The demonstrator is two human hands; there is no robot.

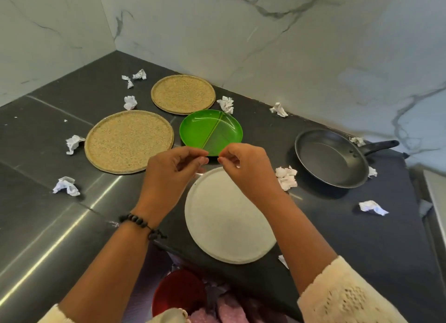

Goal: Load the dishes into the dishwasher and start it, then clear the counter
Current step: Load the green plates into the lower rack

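A green divided plate lies flat on the dark counter. Nearer to me is a white round plate, and two woven round trays, a near tray and a far tray, lie to the left and behind. A black frying pan stands at the right. My left hand and my right hand hover side by side over the white plate's far rim. Their curled fingertips almost meet at the green plate's near rim. Whether they pinch that rim is unclear.
Several crumpled paper scraps, such as a scrap at the left and another scrap at the right, are scattered over the counter. Marble walls close off the back corner. A red bowl sits below the counter's front edge. The counter ends at the right past the pan.
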